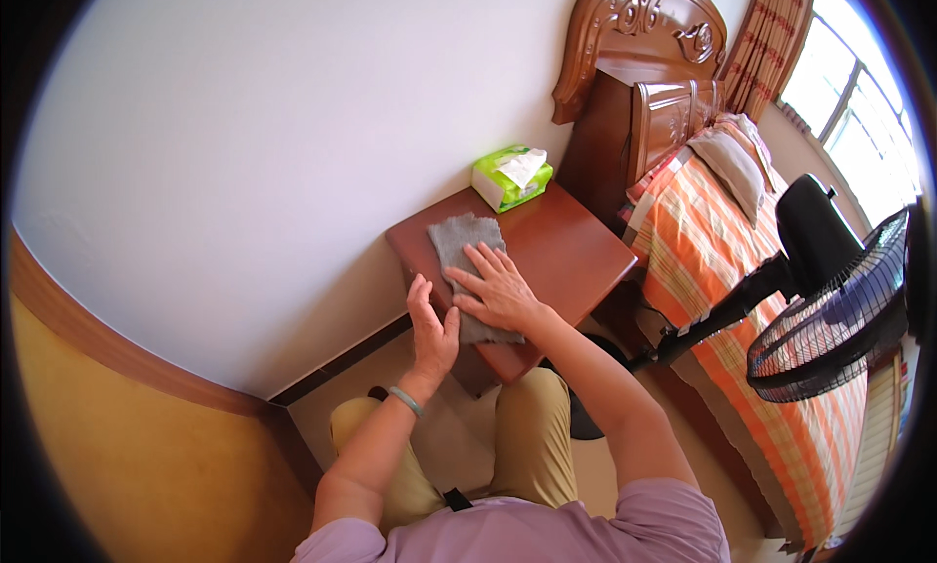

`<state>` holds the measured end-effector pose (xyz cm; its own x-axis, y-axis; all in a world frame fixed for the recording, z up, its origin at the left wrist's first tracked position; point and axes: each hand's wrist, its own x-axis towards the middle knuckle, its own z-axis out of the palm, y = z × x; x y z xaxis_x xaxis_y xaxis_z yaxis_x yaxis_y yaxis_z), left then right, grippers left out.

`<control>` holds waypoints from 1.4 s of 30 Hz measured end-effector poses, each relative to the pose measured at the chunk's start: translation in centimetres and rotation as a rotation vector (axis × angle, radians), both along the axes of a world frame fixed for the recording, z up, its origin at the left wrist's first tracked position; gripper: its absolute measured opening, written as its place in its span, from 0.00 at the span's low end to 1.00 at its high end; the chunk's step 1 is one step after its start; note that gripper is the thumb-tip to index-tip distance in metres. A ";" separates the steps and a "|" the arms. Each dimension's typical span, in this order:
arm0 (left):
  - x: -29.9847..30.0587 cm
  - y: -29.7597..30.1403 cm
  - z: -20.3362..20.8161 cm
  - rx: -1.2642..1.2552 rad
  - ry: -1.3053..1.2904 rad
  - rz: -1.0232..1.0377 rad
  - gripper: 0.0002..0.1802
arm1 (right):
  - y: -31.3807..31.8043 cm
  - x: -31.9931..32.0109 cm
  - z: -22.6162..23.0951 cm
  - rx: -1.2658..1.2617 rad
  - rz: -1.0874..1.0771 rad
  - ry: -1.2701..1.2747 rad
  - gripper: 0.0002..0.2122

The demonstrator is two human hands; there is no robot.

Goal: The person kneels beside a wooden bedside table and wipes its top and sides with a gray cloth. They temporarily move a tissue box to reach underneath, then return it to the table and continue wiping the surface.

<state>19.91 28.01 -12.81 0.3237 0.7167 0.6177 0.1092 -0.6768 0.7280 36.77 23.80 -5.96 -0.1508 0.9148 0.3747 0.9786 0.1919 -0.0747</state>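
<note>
Lilac shirt (503, 534) nearest, the left hand (432, 337), thumb and fingers apart, flanks a seemingly soft, lightweight grey cloth (463, 237) on the table's (571, 256) left, best pinched by its far edge, beneath the flat, unclenched right hand (500, 295).

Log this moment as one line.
right hand: flat on grey cloth | left hand: beside cloth, contact unclear | grey cloth: on brown table | tissue pack: table's far end
</note>
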 end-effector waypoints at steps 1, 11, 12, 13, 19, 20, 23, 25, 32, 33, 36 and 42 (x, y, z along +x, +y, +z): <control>0.2 0.0 -0.2 0.005 -0.002 -0.002 0.33 | 1.9 0.0 -0.3 -0.013 -0.055 0.023 0.28; 1.4 -1.2 1.4 -0.389 -0.308 -0.039 0.26 | 14.0 -0.8 -1.9 0.022 -0.491 0.214 0.37; 1.6 -1.2 1.6 -0.422 -0.347 -0.050 0.25 | 14.5 -1.0 -2.0 0.017 -0.528 0.215 0.37; 1.7 -1.4 1.9 -0.483 -0.397 -0.056 0.25 | 14.9 -1.3 -2.1 0.058 -0.552 0.200 0.34; 2.0 -0.2 1.7 -0.691 -0.658 0.047 0.21 | 14.6 -1.9 -1.9 0.061 -0.398 0.165 0.24; 1.9 0.2 1.3 -0.710 -0.692 0.082 0.21 | 14.1 -2.2 -1.7 0.059 -0.321 0.178 0.23; 1.4 0.6 1.7 -0.836 -0.740 0.058 0.20 | 12.0 -3.2 -1.6 0.068 -0.115 0.173 0.19; 1.3 1.4 -0.4 -0.752 -0.697 0.107 0.20 | 10.1 -4.3 -0.9 0.048 -0.037 0.174 0.20; 0.2 2.1 -1.7 -0.870 -0.697 0.002 0.22 | -0.5 -7.6 -0.1 0.066 0.030 0.084 0.20; 0.2 1.8 -1.6 -0.860 -0.688 -0.032 0.23 | -2.3 -7.4 0.3 0.006 0.011 0.107 0.20; 0.3 0.9 -1.6 -0.740 -0.566 -0.123 0.26 | -6.6 -5.7 -0.2 -0.004 -0.099 0.135 0.22; -0.6 -1.1 1.3 -0.633 -0.320 -0.163 0.35 | -9.8 1.8 -1.2 0.031 -0.394 0.120 0.21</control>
<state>19.31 26.94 -11.51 0.3301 0.9261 0.1828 -0.2406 -0.1047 0.9650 38.59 13.99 -7.19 0.2549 0.8818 0.3969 0.9624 -0.1914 -0.1930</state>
